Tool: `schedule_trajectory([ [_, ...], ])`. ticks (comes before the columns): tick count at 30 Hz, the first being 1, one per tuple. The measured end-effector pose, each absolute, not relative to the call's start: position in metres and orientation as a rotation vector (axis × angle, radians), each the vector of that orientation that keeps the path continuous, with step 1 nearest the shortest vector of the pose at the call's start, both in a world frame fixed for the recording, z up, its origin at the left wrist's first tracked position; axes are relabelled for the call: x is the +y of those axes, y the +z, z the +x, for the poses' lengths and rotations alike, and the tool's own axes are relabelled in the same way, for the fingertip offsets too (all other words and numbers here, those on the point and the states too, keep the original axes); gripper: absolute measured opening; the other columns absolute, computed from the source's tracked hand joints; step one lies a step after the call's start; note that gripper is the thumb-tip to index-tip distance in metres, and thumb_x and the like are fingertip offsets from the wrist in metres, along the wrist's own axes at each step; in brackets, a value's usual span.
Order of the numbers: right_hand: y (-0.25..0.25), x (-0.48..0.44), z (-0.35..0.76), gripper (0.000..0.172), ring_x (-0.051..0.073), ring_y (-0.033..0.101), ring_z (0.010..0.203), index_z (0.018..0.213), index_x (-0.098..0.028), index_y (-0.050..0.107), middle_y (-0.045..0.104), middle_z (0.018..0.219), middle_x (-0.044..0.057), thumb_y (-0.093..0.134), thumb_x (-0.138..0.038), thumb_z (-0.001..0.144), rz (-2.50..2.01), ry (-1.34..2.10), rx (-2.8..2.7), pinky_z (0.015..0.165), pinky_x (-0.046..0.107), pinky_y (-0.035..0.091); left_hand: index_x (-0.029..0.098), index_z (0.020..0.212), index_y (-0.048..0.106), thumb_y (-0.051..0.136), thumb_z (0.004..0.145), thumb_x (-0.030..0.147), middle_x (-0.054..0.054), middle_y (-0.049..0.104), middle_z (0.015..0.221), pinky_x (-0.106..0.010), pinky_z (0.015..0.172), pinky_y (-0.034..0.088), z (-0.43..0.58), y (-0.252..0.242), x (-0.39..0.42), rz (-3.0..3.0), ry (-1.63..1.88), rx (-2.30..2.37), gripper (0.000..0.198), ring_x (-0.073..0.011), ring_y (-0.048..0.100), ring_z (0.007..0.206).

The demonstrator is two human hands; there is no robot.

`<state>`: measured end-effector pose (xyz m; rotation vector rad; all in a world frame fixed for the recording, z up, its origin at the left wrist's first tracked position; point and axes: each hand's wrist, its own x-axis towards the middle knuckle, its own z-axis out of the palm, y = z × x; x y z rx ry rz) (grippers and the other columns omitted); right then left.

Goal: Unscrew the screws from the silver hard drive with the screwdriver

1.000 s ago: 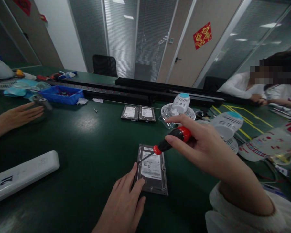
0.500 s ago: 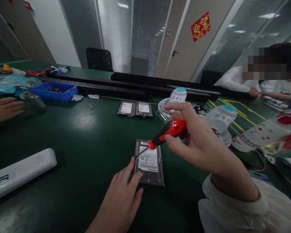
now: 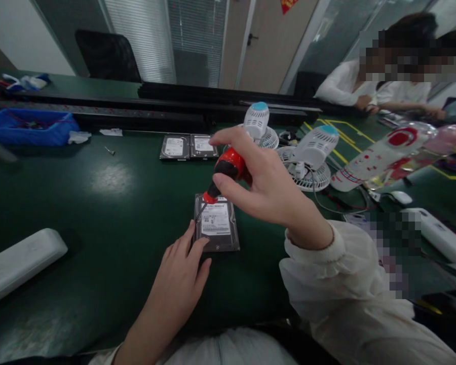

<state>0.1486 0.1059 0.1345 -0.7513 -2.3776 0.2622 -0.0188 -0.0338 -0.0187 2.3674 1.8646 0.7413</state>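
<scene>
Left fingers [image 3: 190,230], hard drive [image 3: 216,220] against their tips

Open lane crosses dark-green worktop [image 3: 110,238] between long white rounded bar [image 3: 26,261] and left hand [image 3: 180,266]; white, blue-topped plastic fans [image 3: 314,148] obstruct beyond right hand [image 3: 266,185].

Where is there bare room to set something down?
Between the long white rounded block and the left hand, green tabletop lies bare, back toward the blue plastic bin. It is crowded right of the red-and-black screwdriver: white plastic fans, a white-and-red bottle.
</scene>
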Motion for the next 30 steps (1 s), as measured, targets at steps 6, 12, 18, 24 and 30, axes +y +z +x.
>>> schedule_trajectory([
  [6,0.133,0.110,0.149,0.032,0.009,0.048,0.063,0.124,-0.016,0.058,0.065,0.086,-0.002,0.056,-0.032,0.096,-0.699,0.294,-2.336,0.067,0.027,0.038,0.019,0.129,0.055,0.052,0.102,0.023,-0.026,0.052,0.155,-0.056,0.093,0.060,-0.021,-0.019,-0.035,2.381,0.725,1.836,0.027,-0.0388,0.066,0.126],
  [12,0.140,0.112,0.156,0.037,0.012,0.052,0.070,0.127,-0.021,0.057,0.067,0.098,0.002,0.050,-0.047,0.102,-0.815,0.254,-2.427,0.070,0.029,0.040,0.020,0.129,0.054,0.053,0.102,0.023,-0.026,0.048,0.159,-0.055,0.099,0.058,-0.023,-0.018,-0.036,2.377,0.710,1.819,0.027,-0.0368,0.063,0.132],
  [18,0.144,0.111,0.159,0.038,0.014,0.053,0.072,0.136,-0.020,0.050,0.060,0.087,0.000,0.046,-0.034,0.101,-0.843,0.235,-2.510,0.072,0.031,0.041,0.019,0.131,0.053,0.051,0.103,0.023,-0.028,0.047,0.159,-0.059,0.098,0.058,-0.023,-0.019,-0.036,2.394,0.718,1.797,0.029,-0.0397,0.063,0.133],
  [24,0.145,0.111,0.161,0.046,0.015,0.054,0.072,0.135,-0.020,0.053,0.059,0.086,-0.001,0.041,-0.052,0.105,-0.866,0.228,-2.515,0.073,0.030,0.038,0.018,0.132,0.051,0.050,0.103,0.023,-0.030,0.049,0.156,-0.057,0.096,0.059,-0.024,-0.021,-0.036,2.437,0.728,1.806,0.030,-0.0405,0.063,0.132],
  [30,0.145,0.111,0.161,0.045,0.014,0.058,0.079,0.142,-0.016,0.047,0.066,0.104,0.003,0.046,-0.031,0.100,-0.787,0.235,-2.544,0.077,0.030,0.040,0.019,0.134,0.049,0.049,0.104,0.025,-0.029,0.050,0.156,-0.056,0.093,0.060,-0.024,-0.024,-0.037,2.448,0.735,1.823,0.031,-0.0387,0.066,0.128],
])
